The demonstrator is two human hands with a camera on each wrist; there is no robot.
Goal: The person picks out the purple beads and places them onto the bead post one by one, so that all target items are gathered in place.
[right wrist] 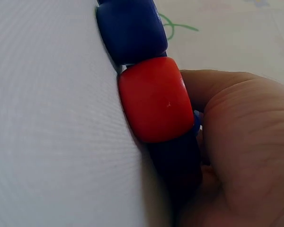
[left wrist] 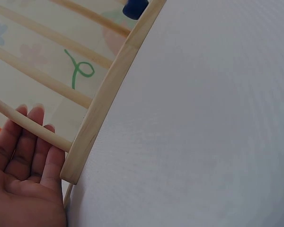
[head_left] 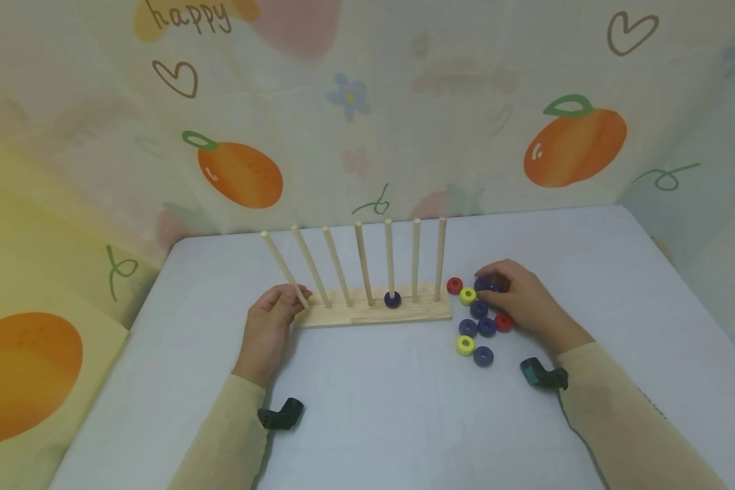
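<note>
A wooden rack [head_left: 373, 316] with several upright pegs stands on the table, a dark blue bead [head_left: 393, 300] at the foot of one peg. My left hand [head_left: 271, 320] holds the rack's left end, its fingers [left wrist: 26, 146] behind the leftmost peg [left wrist: 38, 128] and the thumb in front. To the right of the rack, my right hand [head_left: 523, 294] has thumb and index finger around a blue bead [head_left: 482, 284] in the loose group. A red bead [right wrist: 156, 100] lies close by the thumb in the right wrist view; the fingertips are hidden there.
Loose beads lie near the rack's right end: a red one [head_left: 454, 286], yellow ones [head_left: 465, 346] and several blue ones [head_left: 483, 356]. The white table [head_left: 380, 408] meets a fruit-printed cloth [head_left: 404, 136] behind the rack. Small dark devices [head_left: 282, 414] sit at both wrists.
</note>
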